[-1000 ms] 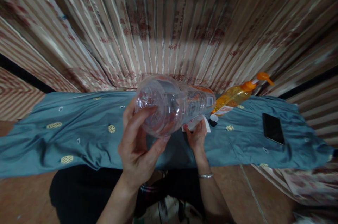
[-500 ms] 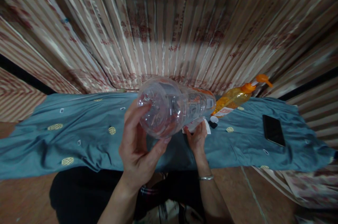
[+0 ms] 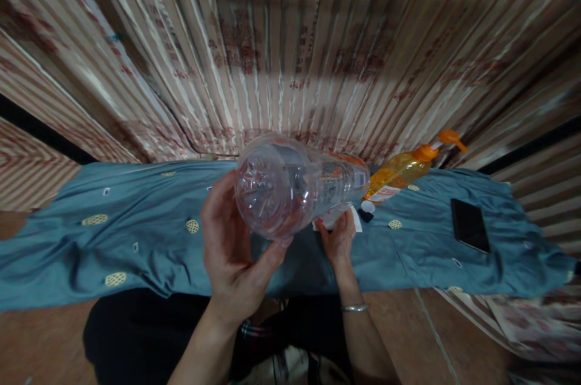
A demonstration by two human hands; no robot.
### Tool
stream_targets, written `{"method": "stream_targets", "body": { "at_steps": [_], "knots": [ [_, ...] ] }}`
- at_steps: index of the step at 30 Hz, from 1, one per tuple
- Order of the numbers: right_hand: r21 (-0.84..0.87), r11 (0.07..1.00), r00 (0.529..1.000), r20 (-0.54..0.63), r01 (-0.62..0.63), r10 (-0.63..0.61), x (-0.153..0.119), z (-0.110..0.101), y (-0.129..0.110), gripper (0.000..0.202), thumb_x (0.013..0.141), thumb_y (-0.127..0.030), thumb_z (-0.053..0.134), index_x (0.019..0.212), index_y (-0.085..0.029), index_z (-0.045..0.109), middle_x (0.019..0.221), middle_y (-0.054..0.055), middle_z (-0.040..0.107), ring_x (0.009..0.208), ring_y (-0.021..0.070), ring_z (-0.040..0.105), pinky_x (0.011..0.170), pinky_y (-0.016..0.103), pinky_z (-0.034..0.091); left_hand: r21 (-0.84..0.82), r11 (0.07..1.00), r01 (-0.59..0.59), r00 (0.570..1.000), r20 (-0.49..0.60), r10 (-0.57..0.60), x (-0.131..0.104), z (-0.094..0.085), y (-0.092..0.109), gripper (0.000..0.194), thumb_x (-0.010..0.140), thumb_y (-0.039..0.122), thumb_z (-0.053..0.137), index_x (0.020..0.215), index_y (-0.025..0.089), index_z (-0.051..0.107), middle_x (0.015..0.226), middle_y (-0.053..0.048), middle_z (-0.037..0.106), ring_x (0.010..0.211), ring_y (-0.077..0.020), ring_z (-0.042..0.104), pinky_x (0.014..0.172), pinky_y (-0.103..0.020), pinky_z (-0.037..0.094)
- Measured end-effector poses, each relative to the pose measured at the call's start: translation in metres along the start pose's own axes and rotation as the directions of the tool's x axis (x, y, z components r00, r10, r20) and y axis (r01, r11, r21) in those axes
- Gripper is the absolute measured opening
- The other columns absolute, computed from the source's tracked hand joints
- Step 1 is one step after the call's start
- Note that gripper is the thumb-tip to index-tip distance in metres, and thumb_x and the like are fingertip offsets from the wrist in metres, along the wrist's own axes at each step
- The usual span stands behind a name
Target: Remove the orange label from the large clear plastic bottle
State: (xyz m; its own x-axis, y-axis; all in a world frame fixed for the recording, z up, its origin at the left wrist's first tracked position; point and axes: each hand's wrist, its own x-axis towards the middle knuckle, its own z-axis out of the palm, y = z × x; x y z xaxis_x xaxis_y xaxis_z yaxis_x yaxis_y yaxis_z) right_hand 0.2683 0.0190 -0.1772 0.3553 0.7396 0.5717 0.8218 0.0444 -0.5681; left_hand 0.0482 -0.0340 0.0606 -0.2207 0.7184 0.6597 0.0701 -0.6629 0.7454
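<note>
My left hand (image 3: 240, 258) grips a large clear plastic bottle (image 3: 276, 185) near its base. The bottle is tilted, its ridged bottom facing me and its far end pointing right; an orange-and-white label shows on its far side. Below that far end, my right hand (image 3: 339, 240) is closed with bent fingers around something pale and partly see-through. The bottle hides part of it, so I cannot tell its kind. A white sheet (image 3: 356, 220) lies beside the right fingers, with a white round cap (image 3: 368, 207) and a small black piece (image 3: 365, 215) just to the right.
An orange-yellow pump bottle (image 3: 399, 173) stands behind the cap. A black phone (image 3: 471, 224) lies on the right of the teal cloth (image 3: 154, 246), which covers a narrow table. Pleated curtains (image 3: 281, 40) hang close behind it.
The fingertips of my left hand have slid off the bottle's bottom to its side. The bottle and my right hand stay nearly where they were.
</note>
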Motion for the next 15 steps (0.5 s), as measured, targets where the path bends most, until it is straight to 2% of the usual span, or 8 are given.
{"method": "stream_targets", "body": {
  "at_steps": [5, 15],
  "knots": [
    [0.050, 0.999, 1.000, 0.011, 0.002, -0.002, -0.0025, 0.0029, 0.0037, 0.077, 0.099, -0.063, 0.057, 0.150, -0.006, 0.050, 0.148, 0.033, 0.054, 0.142, 0.0441, 0.050, 0.111, 0.071, 0.046, -0.003, 1.000, 0.002, 1.000, 0.018, -0.002, 0.0004, -0.0022, 0.0005, 0.087, 0.078, 0.021, 0.093, 0.154, 0.042, 0.055, 0.158, -0.008, 0.058, 0.149, -0.0323, 0.056, 0.118, -0.051, 0.057],
    [0.014, 0.999, 0.999, -0.023, 0.037, -0.037, -0.0036, 0.0030, 0.0043, 0.079, 0.101, -0.066, 0.054, 0.150, -0.005, 0.050, 0.148, 0.034, 0.056, 0.141, 0.0437, 0.054, 0.110, 0.069, 0.050, -0.006, 1.000, 0.026, 1.000, 0.017, -0.026, -0.0012, -0.0034, -0.0019, 0.089, 0.079, 0.025, 0.094, 0.155, 0.042, 0.052, 0.160, -0.009, 0.055, 0.152, -0.0351, 0.052, 0.121, -0.055, 0.054]
  ]
}}
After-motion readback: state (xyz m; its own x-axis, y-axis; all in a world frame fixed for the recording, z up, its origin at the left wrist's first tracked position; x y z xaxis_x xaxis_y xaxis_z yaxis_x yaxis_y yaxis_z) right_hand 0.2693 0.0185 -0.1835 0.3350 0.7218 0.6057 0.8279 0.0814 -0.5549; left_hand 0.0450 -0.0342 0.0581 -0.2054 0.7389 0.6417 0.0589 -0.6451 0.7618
